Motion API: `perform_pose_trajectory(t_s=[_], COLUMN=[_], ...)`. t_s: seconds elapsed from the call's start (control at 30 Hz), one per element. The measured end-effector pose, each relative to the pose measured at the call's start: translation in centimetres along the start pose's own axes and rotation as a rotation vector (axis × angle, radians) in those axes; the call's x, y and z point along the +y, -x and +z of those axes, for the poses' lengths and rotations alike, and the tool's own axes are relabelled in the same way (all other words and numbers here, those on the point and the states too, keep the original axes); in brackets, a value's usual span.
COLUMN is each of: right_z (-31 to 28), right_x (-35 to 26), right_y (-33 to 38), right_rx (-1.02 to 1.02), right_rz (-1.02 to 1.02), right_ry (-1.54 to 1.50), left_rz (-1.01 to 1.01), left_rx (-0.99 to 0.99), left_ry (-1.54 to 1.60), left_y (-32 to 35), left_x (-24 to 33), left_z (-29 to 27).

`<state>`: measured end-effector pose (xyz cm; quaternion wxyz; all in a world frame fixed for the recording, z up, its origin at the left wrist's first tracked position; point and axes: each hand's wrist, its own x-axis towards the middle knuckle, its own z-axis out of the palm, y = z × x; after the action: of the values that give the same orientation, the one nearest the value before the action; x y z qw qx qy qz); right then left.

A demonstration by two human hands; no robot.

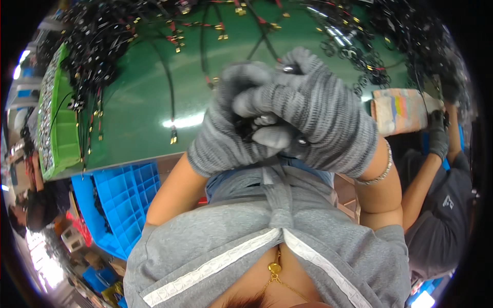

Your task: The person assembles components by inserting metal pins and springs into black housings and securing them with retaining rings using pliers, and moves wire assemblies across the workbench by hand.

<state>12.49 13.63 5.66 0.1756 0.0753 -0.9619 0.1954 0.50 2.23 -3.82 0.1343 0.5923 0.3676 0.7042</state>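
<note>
In grey striped knit gloves, my left hand (221, 126) and my right hand (328, 113) press together in front of my waist, by the near table edge. The fingers of both are curled inward and overlap. Small dark, glossy pieces (246, 127) show in the gap between the palms, mostly covered by the fingers; their kind is not clear. One shiny black bit (289, 69) peeks out by the top of my right hand. Just beyond, on the green table (138, 113), lie black cables (171, 92) with gold-coloured metal ends and some red sections.
Heaps of black cables (97, 46) cover the table's far left, with more parts (349, 36) at the far right. A green bin (64, 123) and blue crate (123, 190) stand left. At right, a co-worker's gloved hand (438, 136) is near a folded cloth (398, 110).
</note>
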Motion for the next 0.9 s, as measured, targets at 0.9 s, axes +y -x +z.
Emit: perform_pose_trajectory(t_s=[0.9], right_z=[-0.8], right_x=[9.0], right_y=[1.5], right_rx=[1.057], right_rz=[-0.045], right_ry=[-0.794], left_rz=[-0.484], left_rx=[0.175], left_ry=[0.579], left_y=[-0.6], left_x=[1.5], left_z=[0.2])
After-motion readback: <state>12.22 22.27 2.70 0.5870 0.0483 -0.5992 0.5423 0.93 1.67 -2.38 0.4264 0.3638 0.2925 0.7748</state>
